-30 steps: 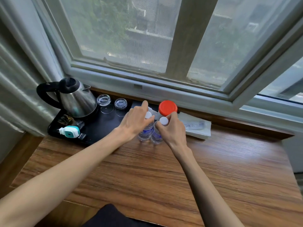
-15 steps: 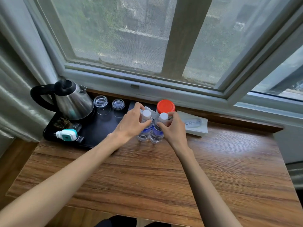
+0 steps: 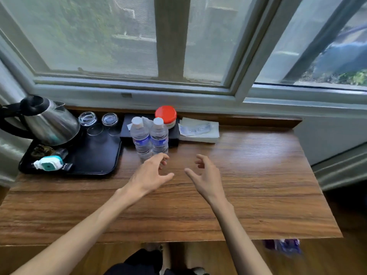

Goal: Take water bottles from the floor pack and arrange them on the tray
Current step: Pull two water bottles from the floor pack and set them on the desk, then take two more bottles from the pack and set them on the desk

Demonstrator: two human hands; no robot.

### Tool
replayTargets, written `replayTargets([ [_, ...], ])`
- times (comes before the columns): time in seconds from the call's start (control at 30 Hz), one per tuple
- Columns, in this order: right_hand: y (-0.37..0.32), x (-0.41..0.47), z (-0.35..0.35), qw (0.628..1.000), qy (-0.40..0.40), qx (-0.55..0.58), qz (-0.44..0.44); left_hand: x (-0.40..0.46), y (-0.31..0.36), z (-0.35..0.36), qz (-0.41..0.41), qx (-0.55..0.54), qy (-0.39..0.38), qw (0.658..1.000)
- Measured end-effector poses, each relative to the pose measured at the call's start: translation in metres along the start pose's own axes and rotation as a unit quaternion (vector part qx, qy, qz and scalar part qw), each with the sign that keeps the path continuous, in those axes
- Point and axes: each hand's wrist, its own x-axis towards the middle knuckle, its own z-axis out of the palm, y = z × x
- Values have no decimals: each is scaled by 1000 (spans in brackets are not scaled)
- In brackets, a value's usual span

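Observation:
Two clear water bottles with white caps and blue labels stand upright side by side on the wooden table, the left bottle (image 3: pixel 141 138) touching the right bottle (image 3: pixel 159 137). They stand just right of the black tray (image 3: pixel 93 159), in front of a small black box (image 3: pixel 127 128). My left hand (image 3: pixel 150 174) hovers just in front of the bottles, fingers apart and empty. My right hand (image 3: pixel 206 176) is beside it to the right, also open and empty. A blurred bit of the purple-wrapped floor pack (image 3: pixel 286 246) shows under the table's front right edge.
On the black tray are a steel kettle (image 3: pixel 46 123), two upturned glasses (image 3: pixel 87 119) (image 3: pixel 109 119) and a teal-and-white gadget (image 3: pixel 48 163). A red-lidded jar (image 3: pixel 166 116) and a folded white napkin with a sachet (image 3: pixel 199 130) lie behind the bottles. The window sill runs along the back.
Both hands let go of the two bottles and drew back toward me with fingers spread. The bottles stay standing where they were. The camera tilted a little.

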Motion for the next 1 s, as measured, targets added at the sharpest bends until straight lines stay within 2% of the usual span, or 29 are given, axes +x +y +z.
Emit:
replayTargets([
  [0.13,56,-37,-38,999,-22,-16,39,-7,42,47,43,79,-52,995],
  [0.3,127,-88,-96,996,-4,-7,90,-19,104,114,104,128,-111,980],
  [0.67,254,-178,-187,976,68,60,200,-42,219,243,211,168,-223,937],
  [1.0,349,-196,-260,942,127,96,296,-8,325,347,267,203,-293,895],
])
